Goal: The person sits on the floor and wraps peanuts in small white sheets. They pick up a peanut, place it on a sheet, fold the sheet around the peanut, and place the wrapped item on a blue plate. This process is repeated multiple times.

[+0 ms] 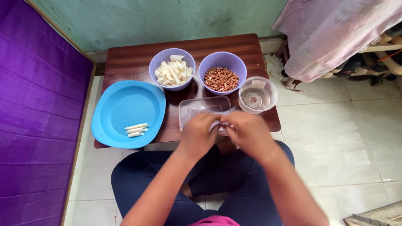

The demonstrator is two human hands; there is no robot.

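Observation:
My left hand (197,134) and my right hand (248,134) meet over the near edge of a low wooden table (130,62). Together they pinch a small white piece (219,124), mostly hidden by my fingers, just in front of a clear rectangular tray (204,106). A blue plate (125,109) at the left carries three white rolled pieces (136,129). Behind stand a lilac bowl of white wrapper pieces (172,71) and a lilac bowl of peanuts (221,78). A clear round tub (257,95) with a little liquid sits at the right.
A purple mat (33,113) lies along the left. A pale green wall (167,16) stands behind the table. Pink cloth (335,33) hangs over a rack at the upper right. My crossed legs in dark trousers (234,184) rest on white floor tiles.

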